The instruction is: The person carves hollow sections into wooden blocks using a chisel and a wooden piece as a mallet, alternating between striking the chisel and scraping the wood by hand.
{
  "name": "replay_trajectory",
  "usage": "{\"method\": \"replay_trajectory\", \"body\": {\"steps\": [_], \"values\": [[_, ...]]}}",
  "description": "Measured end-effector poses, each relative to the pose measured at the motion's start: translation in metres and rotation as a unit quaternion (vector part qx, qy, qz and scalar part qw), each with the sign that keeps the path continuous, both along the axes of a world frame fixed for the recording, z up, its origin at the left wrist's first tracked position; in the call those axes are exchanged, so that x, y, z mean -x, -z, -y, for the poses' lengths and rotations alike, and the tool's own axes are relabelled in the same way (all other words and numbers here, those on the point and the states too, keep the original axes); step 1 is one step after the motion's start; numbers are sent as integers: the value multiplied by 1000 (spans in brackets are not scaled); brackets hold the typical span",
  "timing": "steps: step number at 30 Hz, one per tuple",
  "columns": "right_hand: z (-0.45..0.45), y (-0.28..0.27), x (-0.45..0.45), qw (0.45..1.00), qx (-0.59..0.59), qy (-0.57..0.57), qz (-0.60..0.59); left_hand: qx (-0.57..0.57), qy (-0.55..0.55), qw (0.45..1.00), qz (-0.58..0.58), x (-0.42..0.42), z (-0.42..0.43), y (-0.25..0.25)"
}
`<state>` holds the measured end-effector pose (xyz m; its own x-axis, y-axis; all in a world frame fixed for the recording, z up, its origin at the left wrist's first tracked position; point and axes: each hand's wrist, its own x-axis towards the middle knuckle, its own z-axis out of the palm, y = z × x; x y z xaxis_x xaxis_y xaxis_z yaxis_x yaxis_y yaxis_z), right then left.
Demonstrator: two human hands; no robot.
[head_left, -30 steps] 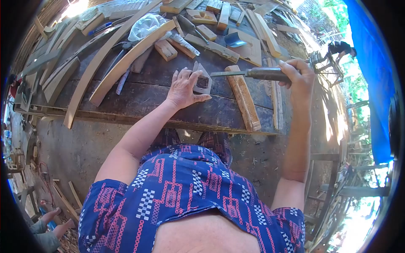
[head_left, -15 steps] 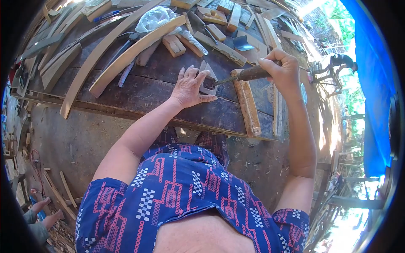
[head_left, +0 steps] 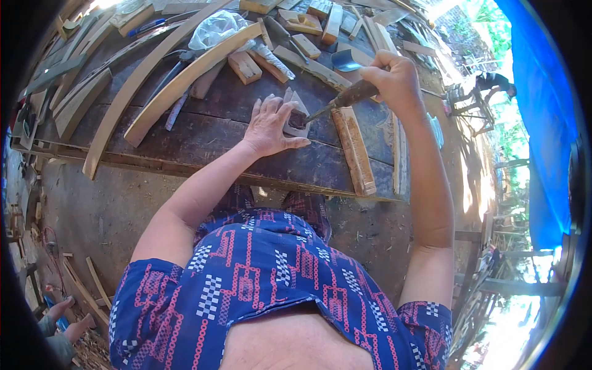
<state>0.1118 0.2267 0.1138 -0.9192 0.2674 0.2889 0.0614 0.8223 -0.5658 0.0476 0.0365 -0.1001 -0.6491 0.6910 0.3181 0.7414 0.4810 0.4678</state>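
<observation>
My left hand (head_left: 266, 128) lies over a small greyish block with a pointed end (head_left: 298, 102), fingers on one side and thumb near its lower edge, holding it on the dark wooden workbench (head_left: 216, 131). A dark recess shows in the block, partly hidden by my fingers. My right hand (head_left: 398, 85) is closed round the wooden handle of a chisel (head_left: 353, 94). Its thin metal shaft slants down to the left, and the tip meets the block at the recess. Beside the block, to the right, lies a squared wooden piece (head_left: 354, 154).
Long curved wooden strips (head_left: 191, 80) lie at the left of the bench. Wood offcuts (head_left: 245, 68), a clear plastic bag (head_left: 217, 29) and a curved shiny metal piece (head_left: 345, 60) lie at the back. Another person's feet (head_left: 74, 320) show at lower left. A blue tarp (head_left: 542, 135) hangs at right.
The view has shifted slightly, so the bench items sit further left. My right hand and the chisel have moved a little to the left and up; my left hand keeps its hold on the block.
</observation>
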Motion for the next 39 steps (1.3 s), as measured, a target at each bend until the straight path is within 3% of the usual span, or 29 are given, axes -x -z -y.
{"method": "replay_trajectory", "body": {"steps": [3, 5, 9, 11, 13, 14, 16, 17, 18, 20, 22, 23, 25, 26, 27, 29, 30, 32, 34, 36, 39], "values": [[7, 1, -1, 1000, 1, 17, 2, -22, -13, 1000, -13, 7, -10, -15], [9, 2, -4, 1000, -6, 23, 1, -221, 79, 970, 58, 15, -25, -43], [5, -1, -5, 999, 40, 5, 23, -290, 189, 931, 115, 7, -59, -105], [4, -5, -13, 999, 45, 2, 28, -314, 274, 870, 264, 5, -75, -116], [11, -6, -32, 966, 256, -33, -8, -307, 287, 867, 269, 8, -88, -109], [5, 3, -39, 966, 257, -32, -11, -330, 293, 847, 297, 9, -89, -108], [-27, 47, -59, 918, 395, 7, -42, -354, 293, 826, 328, 12, -89, -105], [-44, 76, -74, 979, 199, 40, 21, -365, 303, 812, 340, 14, -88, -103], [-55, 107, -90, 994, -7, 70, 80, -375, 314, 799, 350, 15, -86, -102], [-44, 152, -135, 928, -231, 174, 237, -364, 319, 804, 345, 18, -84, -101], [-39, 170, -148, 922, -111, 184, 323, -352, 325, 807, 345, 20, -84, -100], [-37, 175, -148, 921, -109, 183, 326, -358, 324, 796, 364, 20, -85, -99], [-30, 185, -148, 933, -83, 223, 269, -362, 324, 784, 387, 16, -86, -98], [-27, 192, -148, 947, -136, 220, 192, -362, 326, 790, 373, 14, -85, -100], [-29, 193, -150, 947, -136, 220, 189, -362, 328, 796, 357, 14, -85, -102], [-30, 190, -150, 949, 171, 213, 159, -357, 327, 803, 349, 13, -86, -100], [-27, 178, -152, 950, 169, 209, 157, -352, 323, 808, 344, 12, -86, -101], [-23, 142, -161, 938, 288, 191, 16, -349, 318, 820, 325, 13, -85, -103], [-11, 88, -170, 918, 299, 206, -158, -335, 313, 831, 316, 12, -85, -99], [4, 28, -160, 885, 259, 125, -367, -337, 355, 800, 346, 14, -87, -98], [12, -14, -161, 837, 294, 32, -461, -303, 308, 829, 354, 8, -81, -105]]}}
